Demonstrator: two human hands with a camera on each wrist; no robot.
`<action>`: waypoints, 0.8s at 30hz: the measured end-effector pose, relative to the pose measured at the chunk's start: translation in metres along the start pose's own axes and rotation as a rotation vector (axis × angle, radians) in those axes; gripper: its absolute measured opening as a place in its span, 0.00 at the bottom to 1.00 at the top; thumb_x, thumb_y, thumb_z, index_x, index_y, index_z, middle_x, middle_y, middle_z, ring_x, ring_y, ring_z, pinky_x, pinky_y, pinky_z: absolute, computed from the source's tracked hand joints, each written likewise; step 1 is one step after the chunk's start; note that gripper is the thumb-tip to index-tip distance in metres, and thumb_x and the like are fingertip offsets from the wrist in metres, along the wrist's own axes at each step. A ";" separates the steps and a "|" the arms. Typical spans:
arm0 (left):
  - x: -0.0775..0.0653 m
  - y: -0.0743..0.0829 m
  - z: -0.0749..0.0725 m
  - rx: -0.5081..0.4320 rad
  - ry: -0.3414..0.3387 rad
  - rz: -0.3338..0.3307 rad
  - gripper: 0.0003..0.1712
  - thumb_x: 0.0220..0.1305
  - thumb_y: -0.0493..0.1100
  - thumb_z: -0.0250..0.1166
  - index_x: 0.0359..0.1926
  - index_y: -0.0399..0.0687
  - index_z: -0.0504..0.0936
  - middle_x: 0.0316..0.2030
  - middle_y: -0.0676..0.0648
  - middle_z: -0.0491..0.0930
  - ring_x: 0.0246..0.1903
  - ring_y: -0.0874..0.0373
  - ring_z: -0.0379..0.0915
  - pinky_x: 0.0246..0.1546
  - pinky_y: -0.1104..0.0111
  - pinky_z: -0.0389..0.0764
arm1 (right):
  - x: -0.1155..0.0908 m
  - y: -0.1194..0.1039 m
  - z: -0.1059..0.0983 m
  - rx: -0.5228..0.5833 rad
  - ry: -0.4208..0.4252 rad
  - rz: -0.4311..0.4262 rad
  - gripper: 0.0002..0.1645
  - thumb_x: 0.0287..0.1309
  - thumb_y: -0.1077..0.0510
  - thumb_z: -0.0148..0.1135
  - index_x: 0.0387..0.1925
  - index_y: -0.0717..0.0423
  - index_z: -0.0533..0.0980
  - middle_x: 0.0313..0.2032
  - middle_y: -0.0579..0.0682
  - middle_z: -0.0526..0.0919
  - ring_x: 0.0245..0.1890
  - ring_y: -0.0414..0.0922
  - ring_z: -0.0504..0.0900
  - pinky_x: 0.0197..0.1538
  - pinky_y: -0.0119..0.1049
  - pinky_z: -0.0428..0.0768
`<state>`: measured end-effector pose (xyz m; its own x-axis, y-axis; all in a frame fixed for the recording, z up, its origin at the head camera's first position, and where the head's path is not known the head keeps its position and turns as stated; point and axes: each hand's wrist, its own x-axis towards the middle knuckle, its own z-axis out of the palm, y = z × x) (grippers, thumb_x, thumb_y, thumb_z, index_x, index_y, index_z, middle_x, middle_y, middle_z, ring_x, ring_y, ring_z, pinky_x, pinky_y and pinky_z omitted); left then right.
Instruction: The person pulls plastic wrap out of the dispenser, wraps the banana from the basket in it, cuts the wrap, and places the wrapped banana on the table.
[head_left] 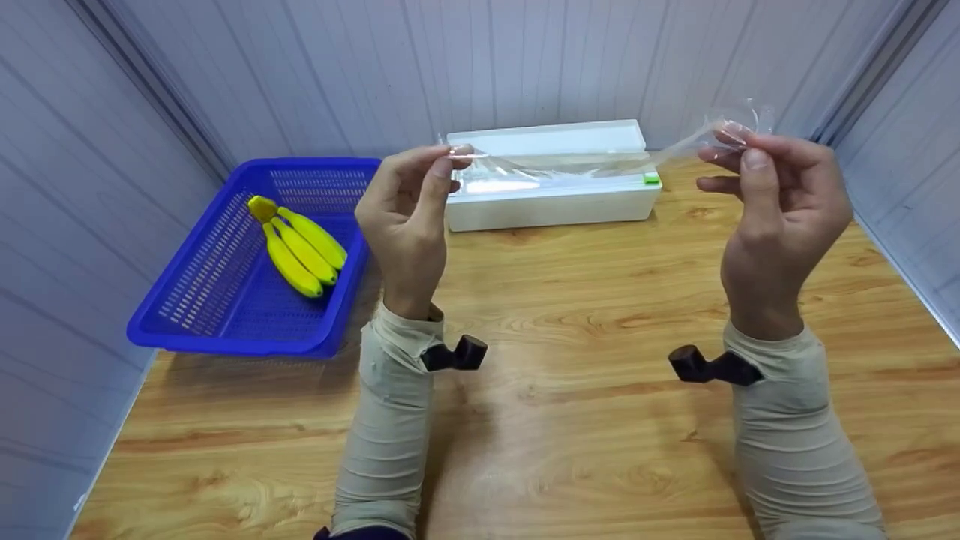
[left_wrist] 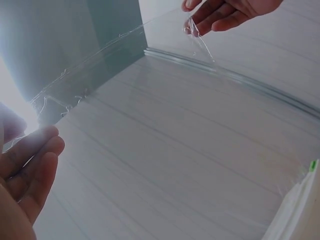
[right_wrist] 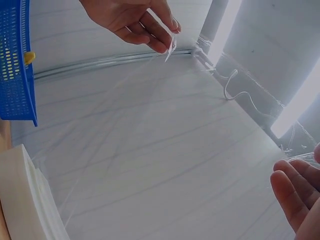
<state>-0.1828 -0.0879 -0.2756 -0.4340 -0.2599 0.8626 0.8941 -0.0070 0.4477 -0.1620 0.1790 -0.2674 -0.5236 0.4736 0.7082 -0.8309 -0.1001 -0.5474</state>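
A sheet of clear plastic wrap (head_left: pixel 517 171) stretches between both hands, raised in front of a long white dispenser box (head_left: pixel 551 211). My left hand (head_left: pixel 411 217) pinches one corner between thumb and index finger. My right hand (head_left: pixel 784 214) pinches the other corner, where the film bunches up and curls above the fingertips. In the left wrist view the film's upper edge (left_wrist: pixel 90 57) runs from hand to hand. The box stands with its lid (head_left: pixel 547 136) raised at the back, and a green slider (head_left: pixel 651 179) sits at its right end.
To the left stands a blue plastic basket (head_left: pixel 247 349) with a bunch of yellow bananas (head_left: pixel 304 247) inside. Everything rests on a wood-grain table (head_left: pixel 570 450), enclosed by pale panelled walls (head_left: pixel 300 75) at the back and sides.
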 end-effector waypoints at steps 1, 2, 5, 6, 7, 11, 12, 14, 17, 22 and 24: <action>0.000 0.000 0.000 -0.003 -0.001 0.003 0.05 0.65 0.23 0.59 0.40 0.24 0.80 0.36 0.36 0.86 0.36 0.46 0.83 0.35 0.61 0.82 | 0.000 0.000 0.000 -0.001 0.002 -0.004 0.05 0.63 0.76 0.53 0.38 0.76 0.76 0.39 0.73 0.82 0.35 0.59 0.85 0.35 0.38 0.84; 0.000 0.001 0.000 -0.005 -0.002 0.007 0.05 0.65 0.22 0.59 0.40 0.24 0.80 0.36 0.36 0.86 0.36 0.47 0.83 0.35 0.60 0.83 | 0.000 -0.001 0.001 -0.001 0.003 -0.008 0.05 0.63 0.76 0.53 0.38 0.76 0.75 0.39 0.73 0.82 0.35 0.59 0.85 0.35 0.38 0.85; 0.001 0.002 -0.001 -0.007 -0.004 0.023 0.05 0.65 0.22 0.58 0.40 0.23 0.79 0.36 0.36 0.85 0.35 0.47 0.83 0.35 0.60 0.83 | 0.000 -0.002 0.001 -0.006 0.003 -0.020 0.06 0.62 0.77 0.52 0.37 0.76 0.75 0.38 0.72 0.83 0.35 0.58 0.86 0.35 0.38 0.85; 0.001 0.002 -0.001 -0.008 -0.005 0.028 0.05 0.65 0.22 0.58 0.40 0.23 0.79 0.36 0.36 0.85 0.35 0.47 0.83 0.35 0.60 0.83 | 0.000 -0.002 0.001 -0.011 0.000 -0.026 0.06 0.62 0.77 0.52 0.37 0.76 0.75 0.38 0.72 0.83 0.35 0.58 0.86 0.35 0.38 0.85; 0.001 0.003 -0.001 -0.009 -0.007 0.032 0.05 0.65 0.21 0.58 0.40 0.23 0.79 0.35 0.35 0.85 0.35 0.47 0.83 0.35 0.59 0.84 | 0.000 -0.003 0.000 -0.013 -0.001 -0.031 0.06 0.62 0.77 0.52 0.37 0.76 0.75 0.38 0.72 0.83 0.35 0.57 0.86 0.35 0.37 0.85; 0.000 0.003 0.000 -0.017 -0.013 0.043 0.05 0.64 0.21 0.58 0.40 0.22 0.79 0.35 0.35 0.85 0.35 0.47 0.83 0.35 0.59 0.84 | 0.001 -0.004 -0.001 -0.019 -0.001 -0.053 0.06 0.61 0.77 0.51 0.36 0.76 0.75 0.37 0.72 0.83 0.34 0.57 0.86 0.34 0.37 0.85; 0.000 0.004 0.000 -0.019 -0.016 0.045 0.05 0.64 0.21 0.58 0.40 0.22 0.79 0.35 0.35 0.85 0.35 0.46 0.83 0.35 0.59 0.84 | 0.001 -0.004 -0.001 -0.016 0.002 -0.054 0.06 0.61 0.77 0.51 0.36 0.76 0.75 0.37 0.72 0.83 0.34 0.57 0.86 0.34 0.37 0.85; 0.000 0.004 0.000 -0.025 -0.020 0.048 0.05 0.64 0.20 0.58 0.40 0.22 0.79 0.35 0.34 0.85 0.35 0.46 0.83 0.36 0.59 0.84 | 0.001 -0.005 0.000 -0.010 0.010 -0.053 0.06 0.61 0.77 0.52 0.36 0.76 0.75 0.37 0.72 0.83 0.33 0.57 0.86 0.34 0.37 0.85; 0.000 0.006 0.000 -0.031 -0.028 0.048 0.06 0.64 0.20 0.58 0.40 0.22 0.79 0.36 0.34 0.85 0.35 0.46 0.83 0.36 0.58 0.84 | 0.001 -0.006 0.001 0.002 0.021 -0.052 0.05 0.61 0.77 0.51 0.35 0.76 0.75 0.36 0.72 0.83 0.33 0.57 0.86 0.33 0.37 0.84; 0.001 0.008 -0.001 -0.043 -0.037 0.049 0.06 0.63 0.20 0.58 0.40 0.21 0.79 0.36 0.34 0.85 0.35 0.44 0.83 0.36 0.58 0.84 | 0.000 -0.007 0.002 0.023 0.037 -0.058 0.05 0.60 0.77 0.52 0.34 0.77 0.74 0.35 0.73 0.83 0.31 0.57 0.86 0.31 0.37 0.84; 0.001 0.010 -0.002 -0.045 -0.038 0.051 0.06 0.63 0.19 0.58 0.40 0.21 0.79 0.36 0.33 0.85 0.35 0.44 0.83 0.37 0.58 0.85 | 0.000 -0.007 0.002 0.027 0.041 -0.062 0.05 0.60 0.77 0.51 0.34 0.77 0.74 0.35 0.73 0.83 0.31 0.57 0.86 0.31 0.37 0.84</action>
<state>-0.1745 -0.0900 -0.2705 -0.3908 -0.2246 0.8927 0.9189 -0.0380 0.3927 -0.1564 0.1782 -0.2622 -0.4633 0.5154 0.7209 -0.8665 -0.0929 -0.4905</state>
